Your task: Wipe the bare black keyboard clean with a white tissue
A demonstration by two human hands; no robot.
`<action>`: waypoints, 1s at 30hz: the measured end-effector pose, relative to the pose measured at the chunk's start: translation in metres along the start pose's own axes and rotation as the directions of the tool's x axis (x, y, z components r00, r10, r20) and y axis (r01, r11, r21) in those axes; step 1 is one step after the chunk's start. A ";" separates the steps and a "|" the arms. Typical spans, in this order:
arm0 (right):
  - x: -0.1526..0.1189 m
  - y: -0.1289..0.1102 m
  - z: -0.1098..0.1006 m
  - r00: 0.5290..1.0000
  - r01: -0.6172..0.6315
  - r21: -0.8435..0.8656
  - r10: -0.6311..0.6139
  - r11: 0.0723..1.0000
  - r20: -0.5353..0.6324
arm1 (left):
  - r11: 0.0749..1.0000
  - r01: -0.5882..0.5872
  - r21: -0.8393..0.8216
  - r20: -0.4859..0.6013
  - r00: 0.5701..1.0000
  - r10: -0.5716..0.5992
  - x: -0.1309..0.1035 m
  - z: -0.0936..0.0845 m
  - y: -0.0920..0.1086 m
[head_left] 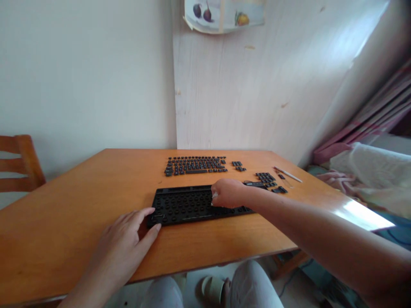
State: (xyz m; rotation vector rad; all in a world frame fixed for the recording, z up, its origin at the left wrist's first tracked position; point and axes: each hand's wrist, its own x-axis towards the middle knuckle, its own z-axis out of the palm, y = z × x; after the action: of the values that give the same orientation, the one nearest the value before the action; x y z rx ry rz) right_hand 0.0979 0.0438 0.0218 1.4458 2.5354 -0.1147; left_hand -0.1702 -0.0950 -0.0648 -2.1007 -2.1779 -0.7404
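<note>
A black keyboard [183, 204] without its keycaps lies flat near the front of the wooden table. My left hand [128, 237] grips its left end, thumb at the front corner and forefinger on the side edge. Over the right half of the keyboard, my right hand [227, 193] is closed, pressed down among the bare key positions. A bit of white material [214, 196], like a tissue or wipe, shows at its fingertips; the rest of it is hidden in the fist. My right forearm covers the keyboard's right end.
Loose black keycaps [195, 166] lie in keyboard order behind the keyboard. Smaller groups of keycaps [266, 177] sit to the right, with a white pen-like stick [288, 174] beyond them. The wooden table [80, 192] meets the wall; a chair [27, 162] stands at left.
</note>
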 end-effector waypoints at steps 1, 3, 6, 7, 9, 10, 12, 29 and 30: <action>-0.001 0.003 0.000 1.000 -0.003 -0.002 0.003 1.000 0.000 | 1.000 0.002 0.001 0.001 1.000 -0.002 0.000 0.000 0.000; -0.002 0.008 0.001 1.000 -0.009 -0.003 0.009 1.000 -0.003 | 1.000 0.009 0.001 -0.002 1.000 -0.009 0.001 0.000 0.001; -0.004 0.015 0.002 1.000 -0.015 -0.004 0.015 1.000 -0.012 | 1.000 0.024 0.004 0.002 1.000 -0.024 0.003 0.001 0.000; -0.004 0.016 0.002 1.000 -0.019 -0.005 0.019 1.000 -0.012 | 1.000 0.026 0.004 0.002 1.000 -0.026 0.003 0.002 -0.001; -0.005 0.019 0.002 1.000 -0.026 -0.005 0.026 1.000 -0.006 | 1.000 0.025 0.002 0.003 1.000 -0.025 0.003 0.002 -0.003; -0.006 0.021 0.002 1.000 -0.029 -0.004 0.029 1.000 -0.002 | 1.000 0.023 0.000 0.001 1.000 -0.023 0.003 0.002 -0.003; -0.007 0.024 0.002 1.000 -0.030 -0.001 0.030 1.000 0.001 | 1.000 0.022 -0.004 -0.001 1.000 -0.022 0.003 0.002 -0.003; -0.019 0.052 0.004 1.000 -0.015 -0.051 0.015 0.999 -0.009 | 0.998 0.053 -0.044 0.025 0.998 -0.052 0.004 0.000 -0.002; -0.019 0.052 0.004 1.000 -0.017 -0.055 0.016 0.998 -0.014 | 0.998 0.052 -0.043 0.028 0.998 -0.051 0.004 0.000 -0.002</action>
State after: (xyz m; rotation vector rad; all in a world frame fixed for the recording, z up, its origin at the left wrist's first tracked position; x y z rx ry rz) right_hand 0.1528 0.0542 0.0240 1.4511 2.5165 -0.0322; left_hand -0.1724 -0.0908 -0.0642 -2.0944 -2.2585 -0.7753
